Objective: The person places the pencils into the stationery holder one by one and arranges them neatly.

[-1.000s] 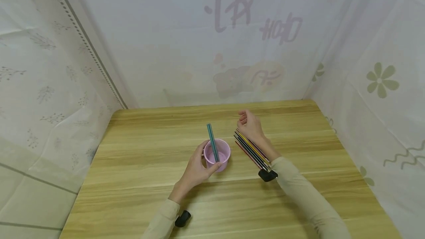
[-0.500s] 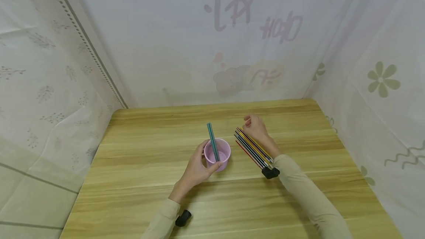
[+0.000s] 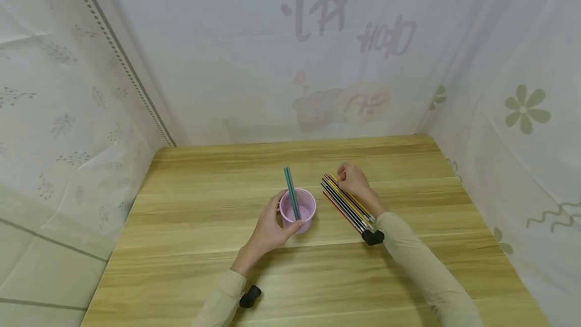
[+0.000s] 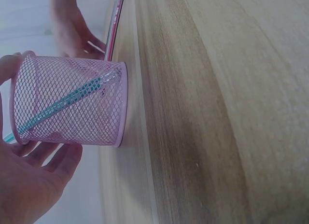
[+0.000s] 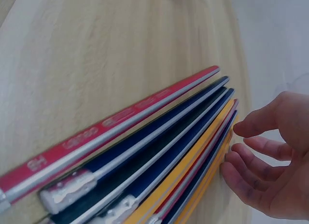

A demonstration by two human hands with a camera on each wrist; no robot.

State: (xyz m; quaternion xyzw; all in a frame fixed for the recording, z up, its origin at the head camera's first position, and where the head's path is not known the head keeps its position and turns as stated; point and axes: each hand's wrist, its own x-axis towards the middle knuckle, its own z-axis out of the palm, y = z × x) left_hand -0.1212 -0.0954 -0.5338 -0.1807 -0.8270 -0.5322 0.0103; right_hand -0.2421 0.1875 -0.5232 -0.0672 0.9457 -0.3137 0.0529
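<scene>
One pale-brown, wood-grain table (image 3: pixel 190 206): beneath the pink, cylindrical, open-topped mesh cup (image 4: pixel 55 79).
Left hand (image 3: pixel 267 230): one, at the cup's left, clamped round its wall.
Right hand (image 3: pixel 355 179): one, right of the cup, fingers bent, thumb and fingertips slightly apart beside a slender yellow pencil (image 5: pixel 206 180); cannot tell whether they touch.
Cup: one, upright.
Pencils: two slender teal pencils (image 3: pixel 291 191) leaning inside the cup; about eight, overlapping, lying to its right, one red pencil (image 5: pixel 106 118) nearest it.

What looks like "HB" marks the red pencil (image 5: pixel 113 122) — the backdrop lettering (image 3: pixel 328 6) unclear.
</scene>
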